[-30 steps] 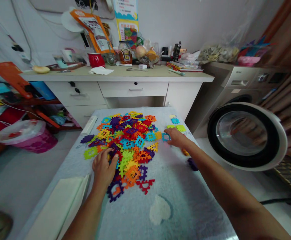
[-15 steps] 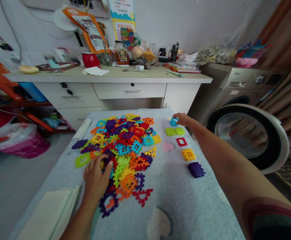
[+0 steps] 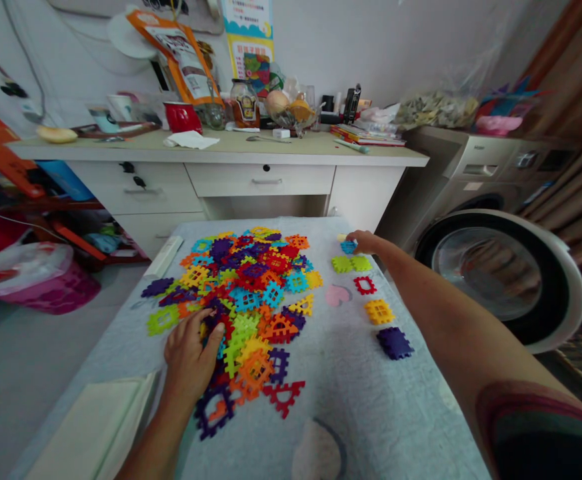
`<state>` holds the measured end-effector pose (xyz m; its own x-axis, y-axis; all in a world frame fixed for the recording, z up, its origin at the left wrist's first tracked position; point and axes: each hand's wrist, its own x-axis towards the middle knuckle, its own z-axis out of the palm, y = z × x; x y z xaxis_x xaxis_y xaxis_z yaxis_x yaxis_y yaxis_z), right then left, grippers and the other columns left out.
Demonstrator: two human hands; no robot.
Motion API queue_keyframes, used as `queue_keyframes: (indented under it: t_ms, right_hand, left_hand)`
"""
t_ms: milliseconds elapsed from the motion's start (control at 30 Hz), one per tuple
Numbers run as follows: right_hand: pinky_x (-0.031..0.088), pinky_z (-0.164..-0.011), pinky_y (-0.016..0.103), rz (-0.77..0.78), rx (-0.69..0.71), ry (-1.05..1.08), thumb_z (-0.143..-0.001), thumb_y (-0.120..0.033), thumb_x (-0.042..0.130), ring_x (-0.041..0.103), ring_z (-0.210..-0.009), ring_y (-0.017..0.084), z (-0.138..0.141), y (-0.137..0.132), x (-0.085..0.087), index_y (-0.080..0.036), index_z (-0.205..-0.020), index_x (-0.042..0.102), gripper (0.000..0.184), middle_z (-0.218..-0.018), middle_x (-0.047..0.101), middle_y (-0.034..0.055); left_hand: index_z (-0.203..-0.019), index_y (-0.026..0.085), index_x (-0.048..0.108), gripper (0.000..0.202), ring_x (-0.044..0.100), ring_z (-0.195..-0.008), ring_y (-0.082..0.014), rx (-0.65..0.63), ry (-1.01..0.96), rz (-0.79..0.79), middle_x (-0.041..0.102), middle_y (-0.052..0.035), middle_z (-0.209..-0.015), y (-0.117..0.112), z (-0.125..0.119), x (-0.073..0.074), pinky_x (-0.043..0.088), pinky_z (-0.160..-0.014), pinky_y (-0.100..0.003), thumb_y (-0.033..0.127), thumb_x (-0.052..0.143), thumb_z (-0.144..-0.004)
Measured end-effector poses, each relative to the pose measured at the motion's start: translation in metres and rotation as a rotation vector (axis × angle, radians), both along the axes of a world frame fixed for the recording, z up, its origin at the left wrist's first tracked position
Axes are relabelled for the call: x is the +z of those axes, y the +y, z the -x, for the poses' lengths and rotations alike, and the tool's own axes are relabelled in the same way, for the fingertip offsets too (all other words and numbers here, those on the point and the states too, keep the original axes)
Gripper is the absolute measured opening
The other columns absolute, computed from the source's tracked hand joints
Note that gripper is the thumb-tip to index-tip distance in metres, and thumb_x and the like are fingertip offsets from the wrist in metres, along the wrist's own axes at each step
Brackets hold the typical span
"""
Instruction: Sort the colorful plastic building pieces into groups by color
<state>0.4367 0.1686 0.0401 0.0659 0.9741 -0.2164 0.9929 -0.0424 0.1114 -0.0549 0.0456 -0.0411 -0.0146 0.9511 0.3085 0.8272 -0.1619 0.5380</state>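
Note:
A heap of colourful interlocking plastic tiles (image 3: 273,263), square and triangular with notched edges, covers the middle of the cloth-covered table. My left hand (image 3: 193,347) rests on the heap's near left side, thumb and fingers apart, touching tiles. At the far right my right hand (image 3: 365,241) pinches a blue tile (image 3: 348,247) at the cloth; its fingertips are partly hidden. A column of sorted tiles runs toward me from there: two light green tiles (image 3: 351,264), a red square frame (image 3: 365,285), yellow tiles (image 3: 379,311) and dark purple tiles (image 3: 395,342).
A white box-like object (image 3: 91,427) lies at the table's near left, and a white strip (image 3: 165,257) at its far left. Behind stands a cabinet (image 3: 265,179) with jars and a red cup (image 3: 183,118). On the right a washing machine door (image 3: 501,277) hangs open.
My right hand and the blue tile have lowered slightly, and the fingers now cover more of it. My left hand stays at the heap. The view has shifted a little.

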Motion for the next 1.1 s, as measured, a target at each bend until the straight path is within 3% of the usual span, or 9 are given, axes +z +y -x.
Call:
queue_keyframes:
  t_ms: [233, 567, 1100]
  right_hand:
    - [0.050, -0.099, 0.035, 0.024, 0.020, -0.007, -0.077, -0.020, 0.075, 0.066, -0.117, 0.027, -0.002, 0.005, -0.001, -0.025, -0.130, 0.068, 0.053, -0.127, 0.071, 0.0082]
    - [0.052, -0.094, 0.034, 0.041, 0.031, -0.031, -0.075, -0.023, 0.077, 0.066, -0.113, 0.030, -0.005, 0.011, -0.007, -0.019, -0.136, 0.064, 0.062, -0.134, 0.064, 0.0149]
    - [0.051, -0.097, 0.032, 0.070, 0.086, 0.044, -0.070, -0.012, 0.077, 0.066, -0.116, 0.027, -0.020, 0.012, -0.006, -0.020, -0.138, 0.062, 0.070, -0.134, 0.067, 0.0119]
  left_hand:
    - [-0.123, 0.023, 0.059, 0.049, 0.053, -0.126, -0.0316, 0.011, 0.005, 0.009, 0.062, -0.0108, -0.130, -0.001, 0.000, 0.000, 0.037, -0.111, -0.052, 0.058, 0.039, -0.093]
    - [-0.124, 0.023, 0.059, 0.050, 0.053, -0.126, -0.0311, 0.005, -0.001, 0.003, 0.062, -0.0110, -0.131, 0.000, 0.001, 0.000, 0.036, -0.112, -0.053, 0.058, 0.040, -0.093]
    - [-0.122, 0.024, 0.059, 0.049, 0.054, -0.125, -0.0301, -0.001, 0.020, -0.006, 0.063, -0.0104, -0.129, 0.002, 0.003, -0.004, 0.038, -0.110, -0.050, 0.058, 0.040, -0.093]
